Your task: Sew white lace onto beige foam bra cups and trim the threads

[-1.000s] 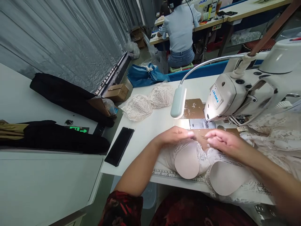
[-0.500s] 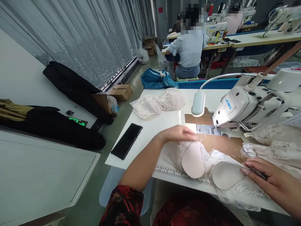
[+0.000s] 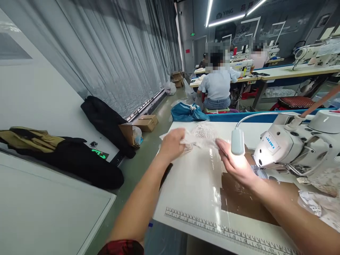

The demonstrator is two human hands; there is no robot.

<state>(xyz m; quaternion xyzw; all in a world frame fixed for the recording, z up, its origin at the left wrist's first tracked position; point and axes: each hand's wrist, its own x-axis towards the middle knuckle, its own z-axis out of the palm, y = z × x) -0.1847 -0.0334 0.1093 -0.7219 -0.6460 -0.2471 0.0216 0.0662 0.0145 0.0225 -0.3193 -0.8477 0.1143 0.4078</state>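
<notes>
My left hand [image 3: 172, 144] is closed on one end of a white lace bra [image 3: 198, 140], stretched out over the far part of the table. At its other end, my right hand [image 3: 235, 161] has its fingertips on the lace. A thin dark line along those fingers may be the thread snips; I cannot make it out clearly. Behind and under the held bra lies another lace bra [image 3: 204, 129], partly covered. A black phone [image 3: 165, 176] shows beside my left forearm, which hides most of it.
A white sewing machine [image 3: 276, 145] and its lamp [image 3: 237, 141] stand at right. White lace fabric [image 3: 322, 205] lies near it. Brown board [image 3: 245, 203] and a printed ruler [image 3: 212, 226] mark the tabletop. A blue bundle [image 3: 190, 111] sits beyond the far edge; a co-worker [image 3: 216, 86] sits farther off.
My hands have carried the bra from the front edge to the back of the table, over the bra lying there. The head view has tilted up. The snips no longer show plainly.
</notes>
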